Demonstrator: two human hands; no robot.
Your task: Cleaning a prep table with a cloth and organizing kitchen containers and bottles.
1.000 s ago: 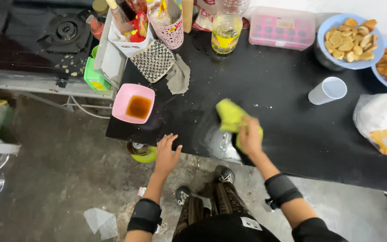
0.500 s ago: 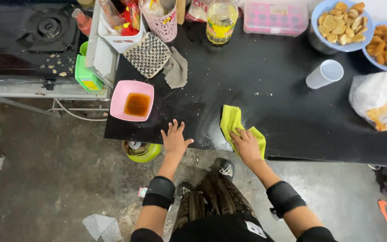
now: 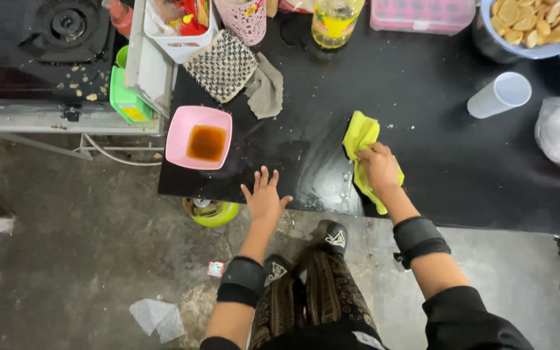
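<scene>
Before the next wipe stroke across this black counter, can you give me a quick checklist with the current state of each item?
1. Right hand pressing on the yellow cloth: ok.
2. Left hand flat on the black counter edge, fingers spread, holding nothing: ok.
3. Pink bowl of brown liquid upright, apart from the left hand: ok, but close.
4. White cup lying on its side, apart from the cloth: ok.
5. Crumbs remaining right of the cloth: not ok.
6. Whether the cloth is damp: cannot tell.
</scene>
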